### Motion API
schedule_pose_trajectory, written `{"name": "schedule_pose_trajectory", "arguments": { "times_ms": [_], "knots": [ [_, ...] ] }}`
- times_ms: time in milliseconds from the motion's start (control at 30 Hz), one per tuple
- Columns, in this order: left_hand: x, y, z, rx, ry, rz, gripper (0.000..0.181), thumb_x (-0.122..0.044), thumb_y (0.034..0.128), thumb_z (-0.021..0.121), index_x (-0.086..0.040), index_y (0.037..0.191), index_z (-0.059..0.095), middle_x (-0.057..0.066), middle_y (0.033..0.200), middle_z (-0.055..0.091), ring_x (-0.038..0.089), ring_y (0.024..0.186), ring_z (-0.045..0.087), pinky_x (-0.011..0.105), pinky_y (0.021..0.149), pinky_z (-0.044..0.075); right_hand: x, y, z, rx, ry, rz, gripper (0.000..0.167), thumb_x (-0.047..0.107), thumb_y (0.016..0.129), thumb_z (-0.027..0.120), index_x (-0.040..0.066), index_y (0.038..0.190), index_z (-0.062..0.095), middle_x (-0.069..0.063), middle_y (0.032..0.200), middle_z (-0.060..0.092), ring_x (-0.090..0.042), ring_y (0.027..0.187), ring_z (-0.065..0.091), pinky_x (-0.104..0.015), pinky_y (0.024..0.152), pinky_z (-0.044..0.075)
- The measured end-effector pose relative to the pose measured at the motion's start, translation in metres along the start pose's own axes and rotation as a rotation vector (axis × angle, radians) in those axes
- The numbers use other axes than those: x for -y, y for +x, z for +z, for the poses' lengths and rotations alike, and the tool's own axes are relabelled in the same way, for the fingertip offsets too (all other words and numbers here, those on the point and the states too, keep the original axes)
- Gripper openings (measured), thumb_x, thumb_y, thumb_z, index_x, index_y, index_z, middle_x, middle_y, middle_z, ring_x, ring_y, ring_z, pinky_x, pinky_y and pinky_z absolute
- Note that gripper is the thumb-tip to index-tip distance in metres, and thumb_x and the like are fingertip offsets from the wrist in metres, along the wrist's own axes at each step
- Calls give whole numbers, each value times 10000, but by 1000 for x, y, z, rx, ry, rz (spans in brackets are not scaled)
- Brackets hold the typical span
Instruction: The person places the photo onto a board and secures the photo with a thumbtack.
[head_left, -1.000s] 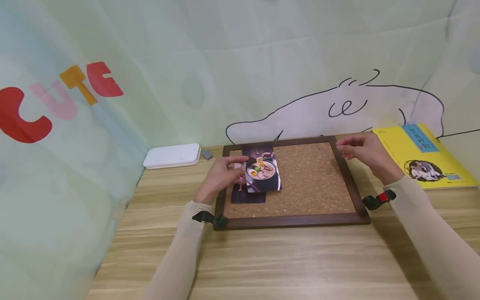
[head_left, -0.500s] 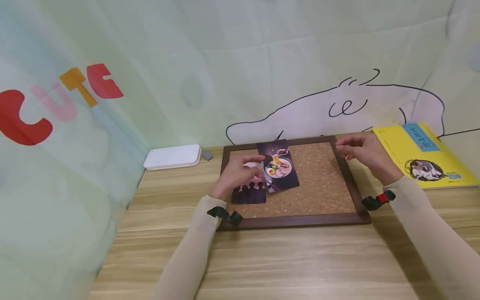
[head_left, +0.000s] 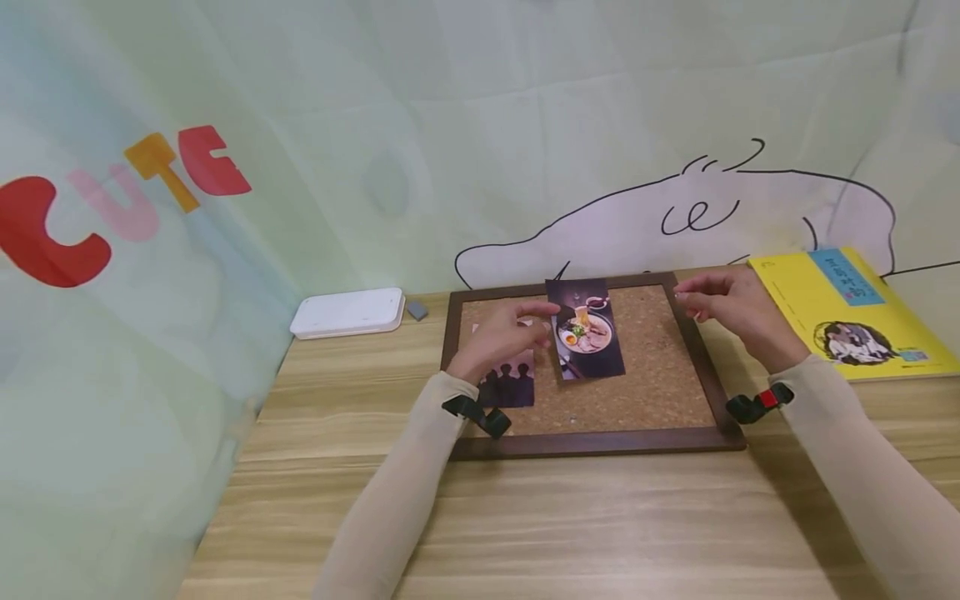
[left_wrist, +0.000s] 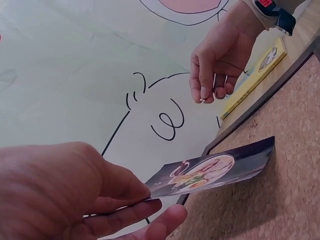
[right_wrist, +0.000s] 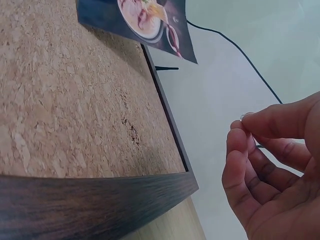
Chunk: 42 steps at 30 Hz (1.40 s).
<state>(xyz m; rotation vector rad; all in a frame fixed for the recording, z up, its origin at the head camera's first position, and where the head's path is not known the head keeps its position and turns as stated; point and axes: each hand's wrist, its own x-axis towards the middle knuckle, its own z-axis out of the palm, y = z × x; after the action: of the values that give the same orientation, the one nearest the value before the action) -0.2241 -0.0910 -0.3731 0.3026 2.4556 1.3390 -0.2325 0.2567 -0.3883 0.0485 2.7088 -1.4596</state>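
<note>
Above corkboard [head_left: 652, 383], left hand [head_left: 504, 335] pinches photo [head_left: 588, 340]; right hand [head_left: 737, 310], tiny item [right_wrist: 243, 117].

The backdrop [head_left: 450, 125] reads "CUTE"; the yellow book [head_left: 870, 315] bears illegible characters [head_left: 851, 277].

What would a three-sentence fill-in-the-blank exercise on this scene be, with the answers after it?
1. The ramen photo is pinched by the ____ grip.
2. The book beside the framed corkboard has a cover mainly coloured ____.
3. The slim case next to the small gray block is coloured ____.

Missing words: left; yellow; white.
</note>
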Motion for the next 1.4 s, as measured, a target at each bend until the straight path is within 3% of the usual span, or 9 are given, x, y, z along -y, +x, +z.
{"name": "schedule_pose_trajectory", "arguments": {
  "times_ms": [167, 367, 467, 633, 833, 1100, 1200, 1400],
  "knots": [
    [-7, 9, 7, 55, -21, 32, 424, -126, 1052, 608, -140, 1472, 660, 126, 1213, 763, 355, 1077, 760, 302, 833, 500, 0, 1, 1, -4, -4, 6, 396, 310, 1058, 689, 39, 1347, 703, 103, 988, 721, -131, 904, 619, -287, 800, 539],
    [-12, 18, 16, 79, -41, 37, 408, -126, 1060, 605, -135, 1464, 665, 216, 1117, 780, 380, 1073, 763, 262, 690, 391, 1, 3, 2, 3, -1, 31, 405, 319, 1059, 683, 55, 1365, 694, 106, 994, 731, -172, 944, 620, -329, 847, 523],
    [-14, 21, 21, 77, -63, 30, 408, -115, 1047, 618, -131, 1451, 675, 174, 1164, 778, 369, 1068, 766, 264, 710, 428, 2, 4, 2, 11, 5, 25, 404, 320, 1058, 681, 58, 1367, 691, 135, 966, 727, -164, 939, 621, -342, 861, 514],
    [-15, 27, 30, 61, -90, 21, 404, -89, 1022, 643, -115, 1421, 697, 148, 1208, 781, 330, 1025, 784, 289, 855, 523, 2, 4, 3, 6, 21, -1, 360, 257, 1054, 683, 34, 1337, 696, 183, 901, 706, -136, 897, 627, -327, 836, 529],
    [-16, 35, 44, 50, -124, 3, 400, -66, 1000, 676, -95, 1397, 712, 140, 1309, 747, 316, 997, 785, 386, 927, 610, 1, 3, 3, -11, 31, -33, 330, 206, 1049, 684, -4, 1303, 700, 183, 878, 707, -114, 858, 632, -303, 800, 549],
    [-15, 45, 57, 42, -91, 35, 388, -55, 981, 705, -73, 1368, 726, 144, 1327, 742, 235, 921, 783, 227, 764, 558, 0, 4, 3, -14, 6, -20, 328, 225, 1057, 676, 17, 1309, 706, 64, 985, 749, -151, 896, 638, -330, 832, 544],
    [-13, 48, 61, 13, -32, 43, 377, -92, 950, 770, -95, 1326, 757, 110, 1298, 753, 218, 1033, 754, 256, 831, 557, 0, 4, 4, -10, 3, -13, 332, 234, 1059, 674, 23, 1313, 706, 39, 1007, 748, -161, 909, 630, -331, 839, 539],
    [-10, 50, 70, -26, 16, -7, 365, -136, 902, 855, -146, 1262, 799, 58, 1279, 749, 232, 1237, 657, 391, 1033, 526, -2, 4, 4, -7, 13, -50, 320, 219, 1052, 683, -4, 1279, 713, 30, 982, 760, -110, 850, 632, -294, 790, 555]
  ]
}}
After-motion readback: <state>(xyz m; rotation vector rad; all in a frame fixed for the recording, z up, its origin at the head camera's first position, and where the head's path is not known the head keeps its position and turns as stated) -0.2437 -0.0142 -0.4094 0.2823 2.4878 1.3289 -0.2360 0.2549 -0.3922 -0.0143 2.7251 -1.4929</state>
